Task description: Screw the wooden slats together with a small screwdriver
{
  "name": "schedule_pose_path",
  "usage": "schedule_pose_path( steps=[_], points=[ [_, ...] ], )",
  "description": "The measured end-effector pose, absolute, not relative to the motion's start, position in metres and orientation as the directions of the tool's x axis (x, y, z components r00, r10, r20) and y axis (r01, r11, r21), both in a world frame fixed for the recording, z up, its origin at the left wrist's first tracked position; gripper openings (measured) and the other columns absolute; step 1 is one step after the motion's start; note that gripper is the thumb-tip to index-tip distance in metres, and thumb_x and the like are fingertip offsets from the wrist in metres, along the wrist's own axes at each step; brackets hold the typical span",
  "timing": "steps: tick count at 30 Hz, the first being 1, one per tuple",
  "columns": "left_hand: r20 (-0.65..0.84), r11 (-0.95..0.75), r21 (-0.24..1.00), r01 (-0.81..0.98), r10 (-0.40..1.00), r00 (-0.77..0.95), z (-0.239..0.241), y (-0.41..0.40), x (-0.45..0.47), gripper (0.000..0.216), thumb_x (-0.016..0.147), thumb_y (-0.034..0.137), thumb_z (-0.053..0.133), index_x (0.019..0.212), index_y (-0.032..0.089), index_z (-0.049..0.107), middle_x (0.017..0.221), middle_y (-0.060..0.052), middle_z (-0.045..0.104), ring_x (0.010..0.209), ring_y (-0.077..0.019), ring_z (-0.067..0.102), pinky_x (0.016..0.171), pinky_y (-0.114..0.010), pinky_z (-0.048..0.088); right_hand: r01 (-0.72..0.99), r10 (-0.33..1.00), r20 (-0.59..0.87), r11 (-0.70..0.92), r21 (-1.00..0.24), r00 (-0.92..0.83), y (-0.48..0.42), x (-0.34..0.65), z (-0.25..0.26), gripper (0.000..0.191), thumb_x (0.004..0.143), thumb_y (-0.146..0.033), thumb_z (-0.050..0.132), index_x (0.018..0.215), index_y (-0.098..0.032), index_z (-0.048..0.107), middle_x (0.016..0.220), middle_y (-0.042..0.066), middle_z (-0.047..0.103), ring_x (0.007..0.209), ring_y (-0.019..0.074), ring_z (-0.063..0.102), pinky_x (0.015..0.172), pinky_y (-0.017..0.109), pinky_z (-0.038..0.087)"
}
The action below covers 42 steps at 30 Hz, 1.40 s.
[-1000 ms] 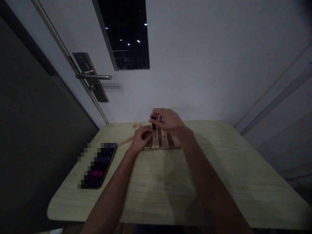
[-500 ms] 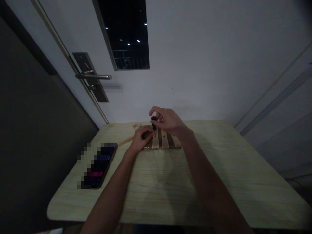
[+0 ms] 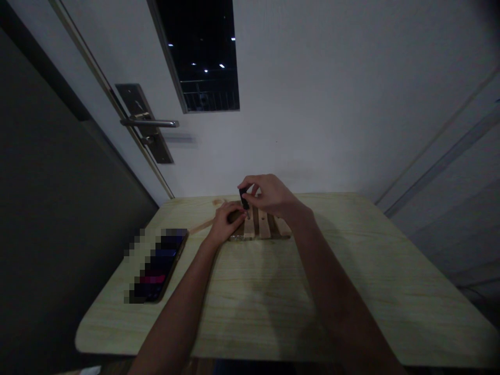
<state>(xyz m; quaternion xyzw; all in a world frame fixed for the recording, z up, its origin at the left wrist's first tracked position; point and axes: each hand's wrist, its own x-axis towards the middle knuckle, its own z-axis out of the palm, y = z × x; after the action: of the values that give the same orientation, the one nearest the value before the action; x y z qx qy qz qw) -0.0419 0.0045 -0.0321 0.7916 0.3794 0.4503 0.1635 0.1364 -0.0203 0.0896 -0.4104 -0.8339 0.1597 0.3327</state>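
1. Near the far edge of the table (image 3: pixel 250 328), a black-handled screwdriver (image 3: pixel 244 199) stands slightly tilted, its shaft pointing down at the leftmost pale wooden slat (image 3: pixel 249 230).
2. The right hand (image 3: pixel 271 195) pinches the handle between thumb and fingertips, palm raised clear of the wood. The tool looks light and rigid; its upper handle seems the right place to hold, fingertips being enough to twist it.
3. The left hand (image 3: pixel 224 224) rests low over the left end of the dark base board (image 3: pixel 257 224), fingers curved, thumb and forefinger close by the shaft. In this dim light I cannot tell whether they pinch a screw or only steady the wood.
4. Three slats lie side by side across the board, the middle one with a small dark hole. They look stiff, light and dry, unlikely to slip in the fingers, though thin wood could split under force.
5. For the board, a grip by its outer edges, away from the screwdriver's tip, would probably be safest.
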Motion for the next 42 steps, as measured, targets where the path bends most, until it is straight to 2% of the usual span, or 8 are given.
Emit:
schedule_pose_path(
  steps=[3,10,18,23,27,33,38,42],
  points=[
    [0.594,-0.666,0.592,0.453,0.741,0.314,-0.0319,0.0045,-0.0419,0.015,0.081,0.032,0.06,0.088,0.019,0.064,0.094,-0.006,0.068,0.092,-0.0219,0.059,0.085,-0.038,0.044,0.577,0.779,0.443,0.627,-0.524,-0.443,-0.0225,0.1355,0.0916,0.017,0.074,-0.019,0.056,0.09,-0.017,0.062,0.075,-0.001,0.062,0.064,0.01,0.052,0.062,0.023,0.037],
    [0.594,-0.664,0.591,0.458,0.742,0.311,-0.0315,0.0036,-0.0413,0.016,0.08,0.031,0.061,0.089,0.019,0.065,0.095,-0.007,0.068,0.092,-0.022,0.059,0.085,-0.038,0.044,0.605,0.75,0.479,0.656,-0.451,-0.456,-0.0184,0.1337,0.0899,0.009,0.077,-0.022,0.061,0.086,-0.018,0.061,0.079,0.001,0.06,0.07,0.0113,0.05,0.067,0.024,0.037],
    [0.592,-0.673,0.594,0.441,0.737,0.327,-0.031,0.0034,-0.0415,0.015,0.081,0.031,0.061,0.089,0.019,0.066,0.095,-0.006,0.068,0.091,-0.022,0.06,0.085,-0.038,0.044,0.734,0.799,0.439,0.576,-0.359,-0.412,-0.0164,0.1314,0.0853,0.017,0.083,-0.031,0.06,0.086,-0.015,0.066,0.088,0.008,0.066,0.081,0.0161,0.055,0.075,0.028,0.038],
    [0.588,-0.672,0.589,0.449,0.737,0.332,-0.0287,0.0024,-0.0412,0.014,0.081,0.029,0.06,0.089,0.019,0.066,0.093,-0.006,0.068,0.09,-0.0216,0.059,0.085,-0.038,0.044,0.658,0.791,0.411,0.608,-0.444,-0.453,-0.0166,0.1295,0.0857,0.018,0.083,-0.023,0.059,0.098,-0.018,0.066,0.092,0.005,0.069,0.079,0.0139,0.06,0.077,0.026,0.041],
    [0.584,-0.666,0.597,0.447,0.743,0.327,-0.027,0.0014,-0.0406,0.015,0.081,0.03,0.06,0.089,0.02,0.066,0.094,-0.006,0.068,0.09,-0.0221,0.059,0.086,-0.039,0.044,0.639,0.799,0.398,0.601,-0.48,-0.451,-0.0173,0.1283,0.0857,0.02,0.08,-0.017,0.057,0.097,-0.019,0.067,0.091,0.003,0.07,0.078,0.0135,0.061,0.077,0.027,0.043],
    [0.584,-0.664,0.596,0.452,0.744,0.324,-0.0277,0.0015,-0.0404,0.015,0.08,0.031,0.061,0.087,0.018,0.066,0.092,-0.007,0.067,0.089,-0.0221,0.059,0.083,-0.038,0.044,0.617,0.81,0.384,0.586,-0.525,-0.443,-0.0228,0.1313,0.0858,0.038,0.08,-0.009,0.046,0.112,-0.015,0.064,0.108,0.009,0.067,0.087,0.0152,0.06,0.078,0.028,0.044],
    [0.593,-0.669,0.584,0.459,0.738,0.322,-0.0307,0.0033,-0.0414,0.015,0.081,0.03,0.06,0.089,0.019,0.066,0.092,-0.006,0.068,0.087,-0.0212,0.059,0.083,-0.037,0.044,0.616,0.795,0.391,0.607,-0.503,-0.464,-0.0227,0.1336,0.0893,0.033,0.079,-0.014,0.052,0.11,-0.02,0.06,0.095,0.004,0.067,0.076,0.0132,0.057,0.071,0.027,0.042],
    [0.597,-0.669,0.582,0.462,0.737,0.317,-0.0322,0.0041,-0.0418,0.015,0.081,0.031,0.06,0.09,0.02,0.066,0.095,-0.006,0.068,0.091,-0.022,0.059,0.085,-0.038,0.044,0.654,0.772,0.427,0.631,-0.418,-0.472,-0.0191,0.132,0.0883,0.015,0.081,-0.022,0.056,0.095,-0.02,0.062,0.086,0.003,0.065,0.077,0.014,0.056,0.073,0.027,0.04]
  ],
)
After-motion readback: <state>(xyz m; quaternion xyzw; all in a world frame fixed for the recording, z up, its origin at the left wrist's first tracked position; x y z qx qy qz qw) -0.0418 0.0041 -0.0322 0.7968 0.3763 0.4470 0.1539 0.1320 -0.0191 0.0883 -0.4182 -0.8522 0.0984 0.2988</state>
